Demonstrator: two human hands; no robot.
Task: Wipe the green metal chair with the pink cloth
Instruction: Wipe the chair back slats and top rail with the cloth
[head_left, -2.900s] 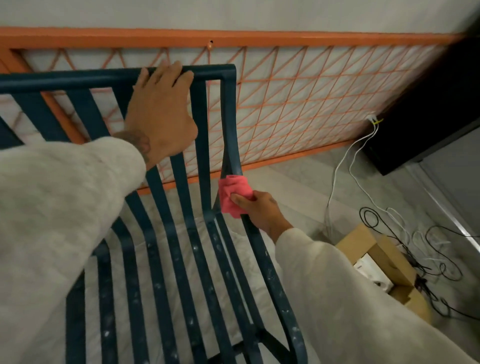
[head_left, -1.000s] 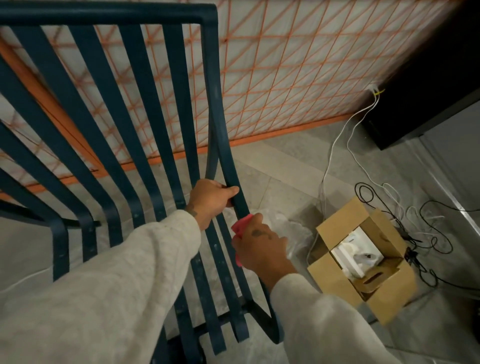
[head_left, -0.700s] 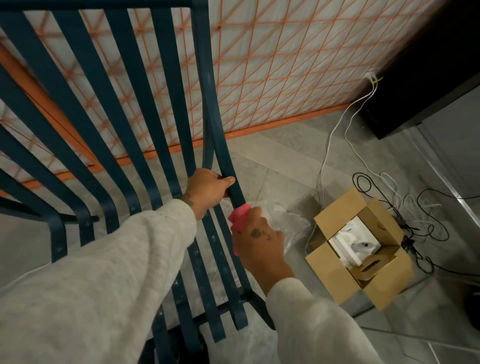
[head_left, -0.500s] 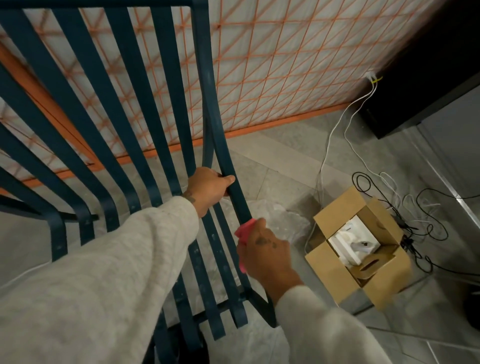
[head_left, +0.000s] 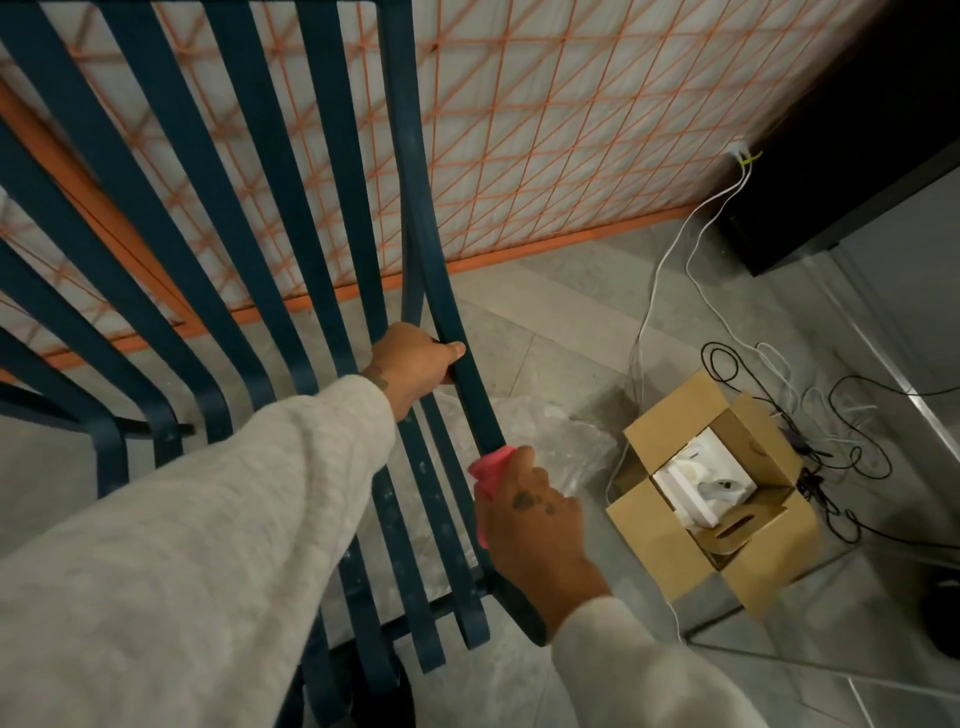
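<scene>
Grey floor tiles (head_left: 545, 332) and an orange lattice panel (head_left: 545, 130) lay behind the green chair (head_left: 291, 218), whose outer bar the left hand (head_left: 410, 361) gripped, while at five o'clock from it the right hand's (head_left: 530, 525) fingers pressed the pink cloth (head_left: 488, 467) around that bar.

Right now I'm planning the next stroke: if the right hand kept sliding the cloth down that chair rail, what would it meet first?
Probably the cross bar joining the slats, though depth is unclear.
</scene>
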